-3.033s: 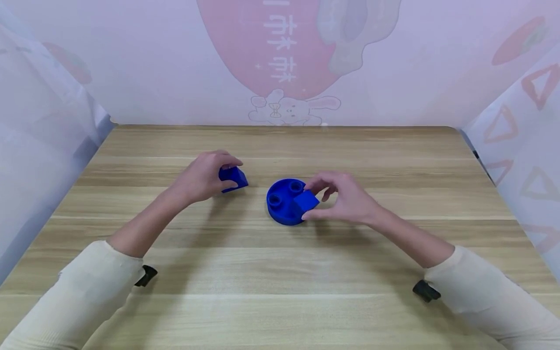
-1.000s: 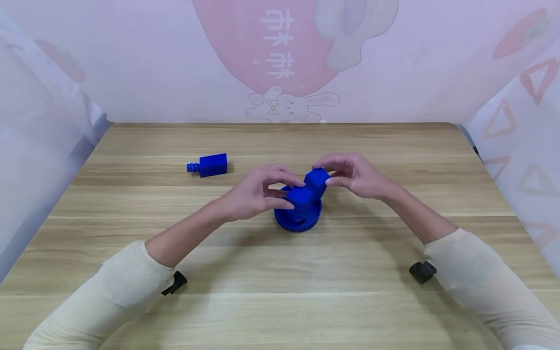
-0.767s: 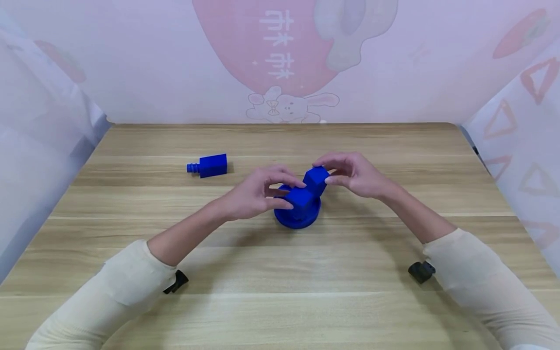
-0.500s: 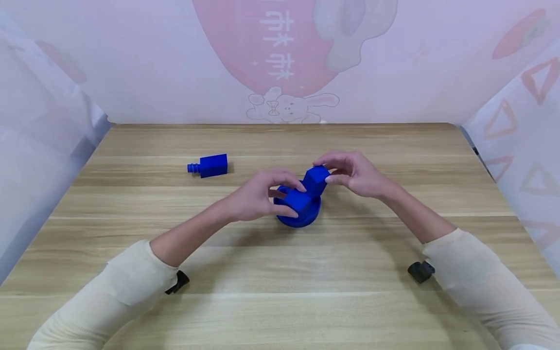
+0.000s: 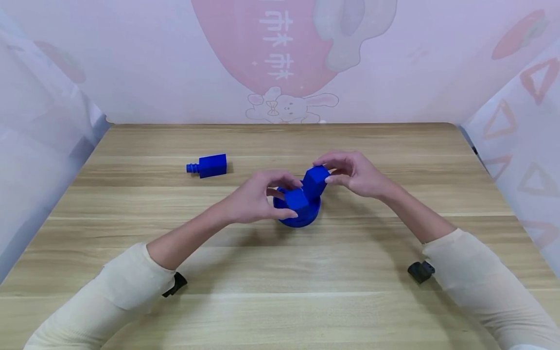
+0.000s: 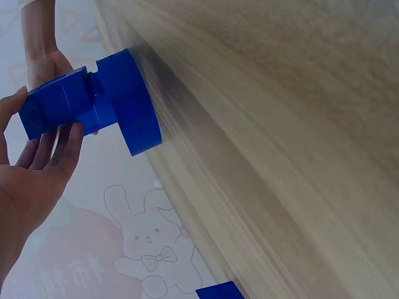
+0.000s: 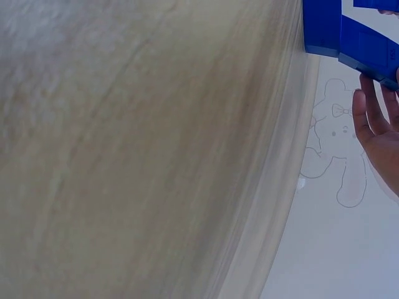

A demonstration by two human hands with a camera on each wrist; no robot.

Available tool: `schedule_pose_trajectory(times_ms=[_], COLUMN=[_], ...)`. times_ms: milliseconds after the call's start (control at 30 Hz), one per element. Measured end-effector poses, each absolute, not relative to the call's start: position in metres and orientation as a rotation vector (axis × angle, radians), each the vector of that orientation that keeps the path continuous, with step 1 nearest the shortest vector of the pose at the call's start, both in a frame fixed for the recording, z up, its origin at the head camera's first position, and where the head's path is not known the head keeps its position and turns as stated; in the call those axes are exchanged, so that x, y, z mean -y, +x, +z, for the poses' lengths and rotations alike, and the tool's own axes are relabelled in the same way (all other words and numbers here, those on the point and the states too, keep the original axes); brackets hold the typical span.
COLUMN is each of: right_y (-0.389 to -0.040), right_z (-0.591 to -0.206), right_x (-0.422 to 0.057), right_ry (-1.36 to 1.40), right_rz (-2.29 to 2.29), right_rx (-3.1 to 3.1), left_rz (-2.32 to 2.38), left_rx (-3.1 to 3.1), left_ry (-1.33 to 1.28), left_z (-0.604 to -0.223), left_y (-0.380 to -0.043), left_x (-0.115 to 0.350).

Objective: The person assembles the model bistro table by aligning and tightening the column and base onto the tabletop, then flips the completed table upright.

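Head view: two blue blocks held over a round blue base

Left block (image 5: 296,200): standing over the base's near part, neck downward; its narrow neck is partly showing in the left wrist view.
Right block (image 5: 316,181): standing just beyond the left block, toward the right hand.
Round base (image 5: 299,224): shallow, rimmed container, resting flat on the table. Contents: the lower ends of both blocks appear to be sitting within the rim; how deep they are going is hidden.
Left hand (image 5: 255,198): partly closed, thumb and fingers pinching the left block by opposite sides near its top, probably for steering and turning it while leaving the neck free.
Right hand (image 5: 358,176): partly closed, pinching the right block near its top, probably steadying both block and base against the other hand's work.
Third block (image 5: 213,166): lying on its side beyond the left hand, ribbed neck pointing left, apparently waiting within reach.
Table (image 5: 280,272): wood-grained, carrying everything.
Printed backdrop (image 5: 153,63): standing behind, showing a rabbit.
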State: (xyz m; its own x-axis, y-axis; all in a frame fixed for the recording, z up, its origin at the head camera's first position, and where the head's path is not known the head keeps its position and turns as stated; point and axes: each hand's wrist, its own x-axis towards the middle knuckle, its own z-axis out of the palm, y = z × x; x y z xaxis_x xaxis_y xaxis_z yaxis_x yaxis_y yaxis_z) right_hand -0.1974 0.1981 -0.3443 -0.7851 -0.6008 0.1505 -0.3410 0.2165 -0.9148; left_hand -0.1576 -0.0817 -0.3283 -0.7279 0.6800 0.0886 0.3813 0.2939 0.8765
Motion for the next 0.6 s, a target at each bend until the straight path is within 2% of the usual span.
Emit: schedule_pose_trajectory(times_ms=[300,600], right_y=[-0.1959,-0.1957], right_z=[-0.345,-0.3463], right_x=[-0.1989,-0.1988], right_ry=[-0.896,-0.891], right_rz=[-1.585,-1.563], right_rx=[-2.253,-2.285], left_rz=[1.306,1.349], left_rx=[-2.248,-2.295], left_ry=[1.134,0.973], left_z=[-0.3267,-0.3263], left_y=[-0.1561,-0.1522], left_x=[0.0862,0.086])
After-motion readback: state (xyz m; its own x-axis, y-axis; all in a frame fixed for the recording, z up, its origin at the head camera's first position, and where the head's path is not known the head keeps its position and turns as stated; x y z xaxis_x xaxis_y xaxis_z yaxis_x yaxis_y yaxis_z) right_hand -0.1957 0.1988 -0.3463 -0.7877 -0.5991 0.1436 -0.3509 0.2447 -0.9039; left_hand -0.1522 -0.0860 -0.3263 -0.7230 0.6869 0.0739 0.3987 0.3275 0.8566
